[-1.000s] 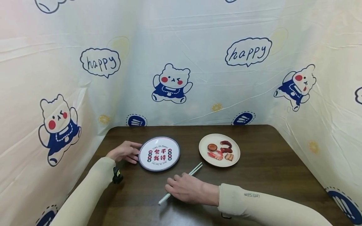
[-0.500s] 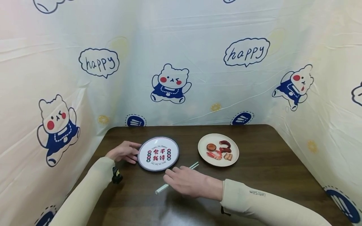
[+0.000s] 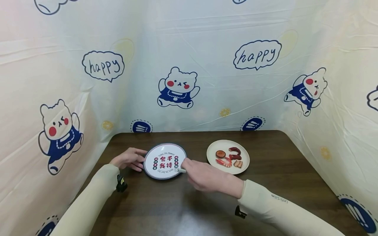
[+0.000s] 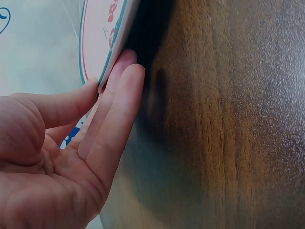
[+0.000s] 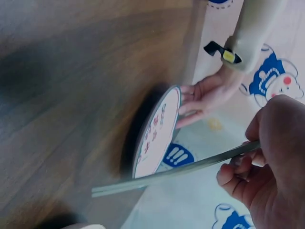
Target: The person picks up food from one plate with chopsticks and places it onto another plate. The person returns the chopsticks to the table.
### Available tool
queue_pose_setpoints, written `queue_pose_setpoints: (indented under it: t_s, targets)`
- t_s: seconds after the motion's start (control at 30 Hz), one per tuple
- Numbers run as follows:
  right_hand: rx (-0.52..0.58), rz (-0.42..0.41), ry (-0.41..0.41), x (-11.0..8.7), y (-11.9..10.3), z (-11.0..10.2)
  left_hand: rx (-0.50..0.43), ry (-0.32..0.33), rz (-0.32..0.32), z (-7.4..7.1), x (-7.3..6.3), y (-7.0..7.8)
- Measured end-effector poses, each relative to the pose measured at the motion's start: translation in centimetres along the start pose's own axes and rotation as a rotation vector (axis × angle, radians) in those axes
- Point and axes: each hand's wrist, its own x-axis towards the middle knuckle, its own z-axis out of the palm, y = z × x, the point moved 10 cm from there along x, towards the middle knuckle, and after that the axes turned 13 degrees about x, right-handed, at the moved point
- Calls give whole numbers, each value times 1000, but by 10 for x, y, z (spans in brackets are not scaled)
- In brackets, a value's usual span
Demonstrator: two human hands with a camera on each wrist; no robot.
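My left hand [image 3: 129, 159] pinches the left rim of a round white plate [image 3: 151, 165] with a blue edge and red lettering. In the left wrist view the thumb [image 4: 71, 106] lies at the rim, with fingertips under the plate. Chopsticks [image 5: 176, 172], pale green, are held in my right hand [image 3: 211, 177], between the two plates. In the head view only one short end of them shows, over the white plate's right side; the right wrist view shows them lying side by side, above the table.
A cream plate [image 3: 212, 156] on the right bears a shrimp [image 3: 225, 162], a dark round slice [image 3: 220, 153], reddish curved pieces [image 3: 235, 157] and a pale chunk [image 3: 238, 164]. The brown table [image 3: 141, 209] meets a printed curtain [image 3: 206, 98] at the back and sides.
My right hand has moved up and right with the chopsticks and turned, so they no longer lie in full view across the table. The left hand stays at the white plate.
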Motion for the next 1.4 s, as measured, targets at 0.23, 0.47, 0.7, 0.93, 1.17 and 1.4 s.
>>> queue_pose_setpoints:
  t_s: [0.23,0.47,0.7,0.93,1.17,1.4]
  targets:
    - [230,73,151,-5,23,-20,-4,6,-3,1,2,-3]
    - [416,111,253,-14,37,-27,3,9,-3,2,1,-3]
    - [617,178,315,-21,55,-26,-2,8,-2,3,0,-3]
    - [686,254,371,-28,68,-31,-3,7,-4,1,0,-2]
    - [658,324,359,-30,75,-33,-6,4,-3,1,-1,-1]
    - [666,406,358,-32,79,-32,-11,1,-6,2,0,-1]
